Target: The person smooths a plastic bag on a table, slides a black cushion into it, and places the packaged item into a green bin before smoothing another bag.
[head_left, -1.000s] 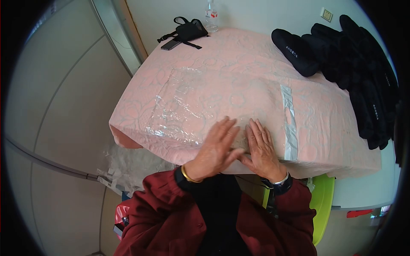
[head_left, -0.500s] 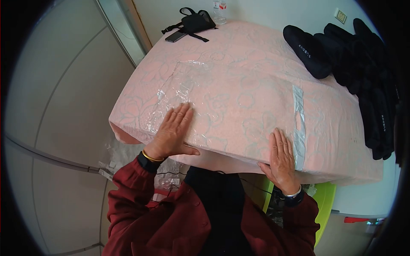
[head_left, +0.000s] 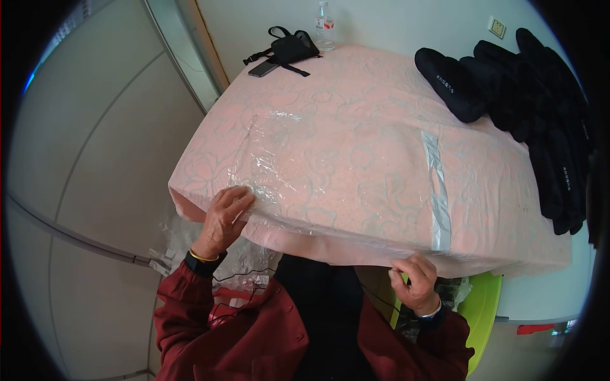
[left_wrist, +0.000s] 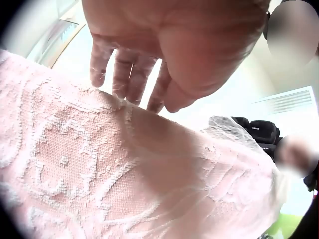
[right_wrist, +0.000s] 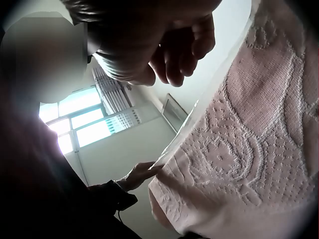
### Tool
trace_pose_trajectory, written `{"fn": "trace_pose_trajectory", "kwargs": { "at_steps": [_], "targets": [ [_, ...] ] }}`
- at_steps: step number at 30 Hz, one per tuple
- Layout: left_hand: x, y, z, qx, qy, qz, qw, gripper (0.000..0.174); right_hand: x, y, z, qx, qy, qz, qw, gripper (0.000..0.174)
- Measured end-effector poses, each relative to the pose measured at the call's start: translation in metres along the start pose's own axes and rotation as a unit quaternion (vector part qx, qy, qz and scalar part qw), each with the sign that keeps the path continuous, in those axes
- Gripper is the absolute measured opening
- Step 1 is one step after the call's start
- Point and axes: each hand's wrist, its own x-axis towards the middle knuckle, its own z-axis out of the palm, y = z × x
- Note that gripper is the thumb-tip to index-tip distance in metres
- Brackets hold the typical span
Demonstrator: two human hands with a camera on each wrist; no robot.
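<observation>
A large clear plastic sheet or bag lies flat on the pink patterned tablecloth, wrinkled and shiny at its left end. A silvery strip runs along its right side. My left hand touches the plastic's near left corner at the table's front edge; the left wrist view shows its fingers extended over that edge. Off the front edge at the right, my right hand hangs with loosely curled fingers. The right wrist view shows nothing between those fingers.
Black padded pieces with white lettering are piled at the right. At the back are a black strapped pouch, a phone and a water bottle. A green bin stands below right; crumpled plastic lies below left.
My hands have parted from the middle of the plastic. The left has slid to its near left corner; the right has moved off the front edge, its fingers now curled.
</observation>
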Motion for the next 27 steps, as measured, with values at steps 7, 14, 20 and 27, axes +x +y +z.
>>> {"fn": "trace_pose_trajectory", "kwargs": {
  "at_steps": [7,14,20,27],
  "targets": [
    [-0.002,0.064,0.01,0.021,0.071,0.029,0.997,0.025,0.025,-0.018,0.025,0.287,-0.005,0.189,0.939,0.06],
    [0.016,0.157,0.05,-0.091,0.023,0.132,0.987,0.034,0.072,-0.04,0.026,0.426,0.072,0.257,0.865,0.083],
    [0.026,0.175,0.056,-0.148,0.004,0.176,0.973,0.032,0.056,-0.03,0.032,0.337,0.107,0.236,0.905,0.088],
    [0.028,0.161,0.038,-0.326,-0.029,0.18,0.928,0.043,0.017,-0.016,0.037,0.334,0.116,0.284,0.891,0.07]
  ]
}}
